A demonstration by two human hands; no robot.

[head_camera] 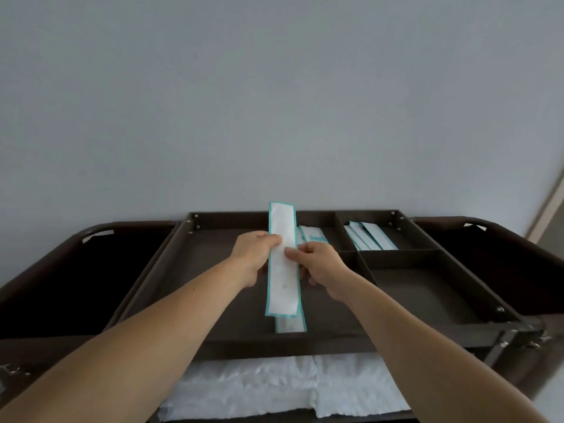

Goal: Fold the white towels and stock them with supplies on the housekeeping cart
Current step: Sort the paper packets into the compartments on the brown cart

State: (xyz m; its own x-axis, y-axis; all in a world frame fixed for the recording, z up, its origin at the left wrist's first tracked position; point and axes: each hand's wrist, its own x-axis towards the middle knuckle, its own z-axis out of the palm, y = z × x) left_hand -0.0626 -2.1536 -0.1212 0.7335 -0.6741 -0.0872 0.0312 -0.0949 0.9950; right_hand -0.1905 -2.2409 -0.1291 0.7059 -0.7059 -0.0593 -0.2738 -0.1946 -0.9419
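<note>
You pinched the packet (283, 288) at mid-length between your left hand (254, 257) and right hand (320, 265), just above the tray (250, 338). It looked light, thin and floppy, so that middle hold probably suited it.

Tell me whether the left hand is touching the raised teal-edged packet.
Touching. Head view: the left hand pinches the teal-edged packet, its thumb pressed on the front.

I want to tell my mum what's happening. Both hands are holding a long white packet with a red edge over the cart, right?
Almost. The head view shows the left hand and the right hand holding the long white packet over the cart, but its edge is teal, not red.
</note>
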